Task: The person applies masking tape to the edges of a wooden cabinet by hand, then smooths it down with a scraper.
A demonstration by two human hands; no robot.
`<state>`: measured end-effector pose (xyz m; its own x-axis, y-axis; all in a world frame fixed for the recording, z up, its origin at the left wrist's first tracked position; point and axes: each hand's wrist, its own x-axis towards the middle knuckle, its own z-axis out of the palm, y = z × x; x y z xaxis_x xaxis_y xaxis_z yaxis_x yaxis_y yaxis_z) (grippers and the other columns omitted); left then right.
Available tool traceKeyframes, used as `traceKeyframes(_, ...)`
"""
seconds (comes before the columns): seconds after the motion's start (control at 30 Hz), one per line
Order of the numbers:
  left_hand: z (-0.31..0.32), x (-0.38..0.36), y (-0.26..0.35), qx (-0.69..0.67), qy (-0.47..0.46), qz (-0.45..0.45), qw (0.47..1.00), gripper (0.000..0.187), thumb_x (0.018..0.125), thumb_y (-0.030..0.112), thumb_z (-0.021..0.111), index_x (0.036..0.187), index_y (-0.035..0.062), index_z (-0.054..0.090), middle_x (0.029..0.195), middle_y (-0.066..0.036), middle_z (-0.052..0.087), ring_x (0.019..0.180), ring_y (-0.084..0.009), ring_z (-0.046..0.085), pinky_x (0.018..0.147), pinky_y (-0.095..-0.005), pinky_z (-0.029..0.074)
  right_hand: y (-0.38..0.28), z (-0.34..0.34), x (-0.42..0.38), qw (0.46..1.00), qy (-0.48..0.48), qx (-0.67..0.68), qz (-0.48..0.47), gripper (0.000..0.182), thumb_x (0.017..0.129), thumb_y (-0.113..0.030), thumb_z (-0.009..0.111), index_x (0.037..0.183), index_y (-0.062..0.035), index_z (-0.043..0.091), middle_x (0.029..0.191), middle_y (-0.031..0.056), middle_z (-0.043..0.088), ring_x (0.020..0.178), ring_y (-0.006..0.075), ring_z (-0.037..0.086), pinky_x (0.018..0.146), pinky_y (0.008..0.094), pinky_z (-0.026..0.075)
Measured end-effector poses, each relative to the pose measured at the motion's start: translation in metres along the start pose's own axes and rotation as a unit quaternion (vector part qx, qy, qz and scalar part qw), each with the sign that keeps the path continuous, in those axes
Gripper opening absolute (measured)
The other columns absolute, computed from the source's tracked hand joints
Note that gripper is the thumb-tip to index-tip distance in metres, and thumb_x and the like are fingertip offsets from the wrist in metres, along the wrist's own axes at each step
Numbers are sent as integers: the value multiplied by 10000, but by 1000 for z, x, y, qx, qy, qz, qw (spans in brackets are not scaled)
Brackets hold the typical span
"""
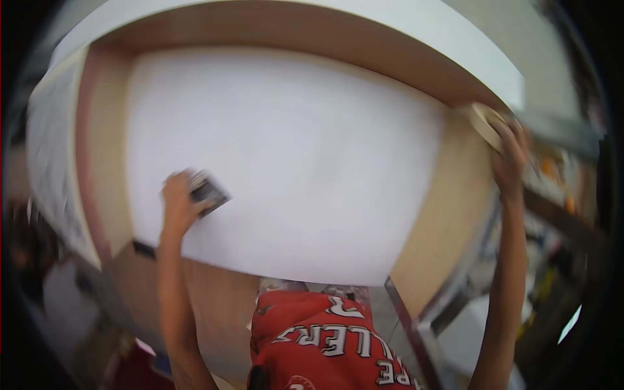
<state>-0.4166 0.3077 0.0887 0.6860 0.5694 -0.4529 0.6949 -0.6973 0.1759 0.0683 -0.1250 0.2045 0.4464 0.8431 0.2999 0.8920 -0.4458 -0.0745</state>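
My left hand (181,203) is closed around a small dark, flat block (209,194), held over the left part of a large white panel (279,156). Whether the block touches the panel I cannot tell. At the upper right, my right hand (511,153) grips a roll of pale tape (486,127) beside the corner of the wooden frame. The roll is slightly blurred, and part of it is hidden behind my fingers.
Raised wooden walls surround the panel: a long back wall (273,31), a left side (107,149) and a right side (448,195). A metal bar (559,133) and blurred clutter lie beyond the right side.
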Motion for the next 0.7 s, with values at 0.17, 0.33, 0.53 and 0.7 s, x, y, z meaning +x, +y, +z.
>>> traceKeyframes(0.17,-32,27,87,-303,-162,4,939,442,878,191,780,1250,-3,637,1048,-110,673,973,-248,633,930,-373,511,1,-2,0,998,46,42,16,475,653,101,709,1104,-44,712,1035,115,673,983,327,620,889,417,495)
traceKeyframes(0.33,2,80,324,-605,-158,144,767,413,1008,304,673,1250,-29,632,1119,-62,693,986,-158,618,926,-334,506,4,-6,2,996,74,38,37,471,653,113,676,1089,-53,741,1037,108,674,981,321,626,860,396,514)
traceKeyframes(0.53,82,166,479,-551,-134,125,814,351,949,243,665,1235,40,678,1016,-237,738,922,-416,712,857,-490,555,6,-10,3,998,35,47,16,373,633,78,687,983,-44,726,951,112,696,947,345,645,847,431,512)
traceKeyframes(0.7,90,170,499,-484,-53,125,865,317,940,230,659,1174,18,697,1025,-236,742,945,-420,709,864,-487,558,9,-10,7,998,18,64,-3,364,621,54,705,971,-44,722,922,117,687,898,347,647,845,438,507)
